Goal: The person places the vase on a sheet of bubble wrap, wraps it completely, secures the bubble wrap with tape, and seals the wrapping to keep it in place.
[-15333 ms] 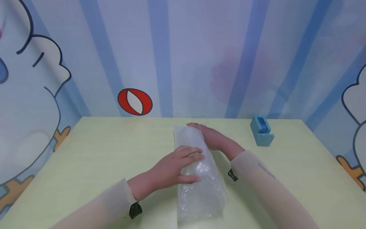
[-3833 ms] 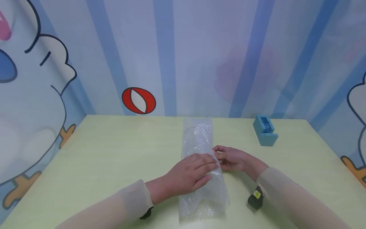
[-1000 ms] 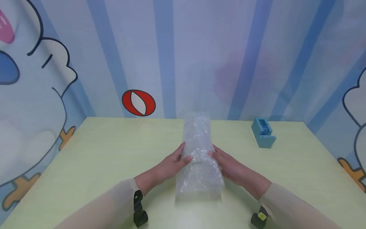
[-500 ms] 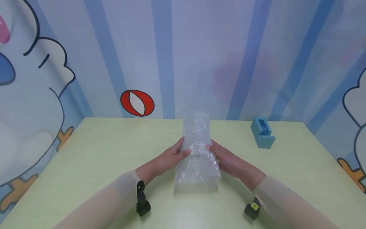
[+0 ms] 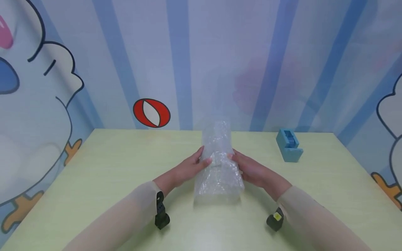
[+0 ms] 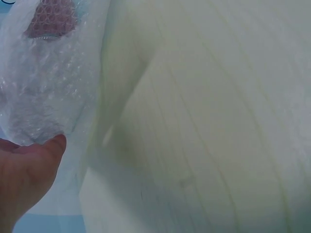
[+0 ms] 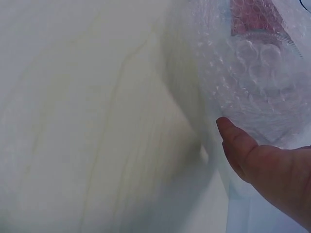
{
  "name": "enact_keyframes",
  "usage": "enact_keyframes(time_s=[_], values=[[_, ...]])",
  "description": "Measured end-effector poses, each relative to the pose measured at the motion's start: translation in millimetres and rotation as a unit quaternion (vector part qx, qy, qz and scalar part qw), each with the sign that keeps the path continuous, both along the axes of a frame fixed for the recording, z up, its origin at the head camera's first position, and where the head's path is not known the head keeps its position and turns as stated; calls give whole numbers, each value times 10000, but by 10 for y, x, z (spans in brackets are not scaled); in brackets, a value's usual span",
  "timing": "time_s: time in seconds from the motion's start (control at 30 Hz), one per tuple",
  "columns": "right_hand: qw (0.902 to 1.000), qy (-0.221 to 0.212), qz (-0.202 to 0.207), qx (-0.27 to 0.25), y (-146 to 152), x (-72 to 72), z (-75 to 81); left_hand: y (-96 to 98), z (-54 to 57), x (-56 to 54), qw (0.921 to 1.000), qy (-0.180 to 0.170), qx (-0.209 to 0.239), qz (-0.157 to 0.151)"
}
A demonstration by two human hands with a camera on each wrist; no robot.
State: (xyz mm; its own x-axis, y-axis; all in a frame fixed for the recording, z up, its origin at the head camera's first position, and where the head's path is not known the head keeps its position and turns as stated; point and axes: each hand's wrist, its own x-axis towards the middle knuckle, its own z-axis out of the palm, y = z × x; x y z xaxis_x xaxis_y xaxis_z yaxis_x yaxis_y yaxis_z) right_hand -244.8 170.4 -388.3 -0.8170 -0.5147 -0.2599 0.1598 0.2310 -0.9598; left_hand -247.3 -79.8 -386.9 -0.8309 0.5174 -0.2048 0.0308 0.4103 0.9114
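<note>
A clear bubble-wrap bundle (image 5: pixel 216 177) is held in front of me at the middle of the table, its far end overlapping the wall in the head view. My left hand (image 5: pixel 185 170) grips its left edge, thumb on the upper face. On the opposite edge my right hand (image 5: pixel 252 170) does the same, its thumb also lying on top. Most of the other fingers are hidden behind the wrap. Through the bubbles shows a reddish patch (image 6: pixel 52 18) in the left wrist view, and a similar reddish patch (image 7: pixel 255 17) in the right wrist view.
A blue tape dispenser (image 5: pixel 289 145) stands at the back right of the pale yellow table (image 5: pixel 125 153). Behind the table rises a blue striped backdrop (image 5: pixel 213 62) with cartoon prints. Each wrist carries a small black camera.
Earlier, the left hand lay across the wrap while the right worked at its right edge. Now both hands hold its sides, and over the last second its near end has shifted slightly away from me.
</note>
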Motion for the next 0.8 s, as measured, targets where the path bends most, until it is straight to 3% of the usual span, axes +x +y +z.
enact_keyframes(time_s=[0.23, 0.4, 0.63, 0.73, 0.8], values=[[10000, 45, 44, -32, 19, -64, 13, 2, 62, -79, 9997, 28, -243, 5], [10000, 58, -38, -18, -13, -121, 52, -1, 112, -131, 9995, -58, -223, 205], [9997, -158, -200, -40, -10, -122, 62, 28, 98, -165, 9981, -145, -59, 599], [9997, -145, -192, 5, 27, -90, 45, 13, 103, -146, 9972, -104, -243, 699], [9989, 19, -396, 240, 51, -51, 56, -31, 125, -124, 9956, 161, -571, 725]])
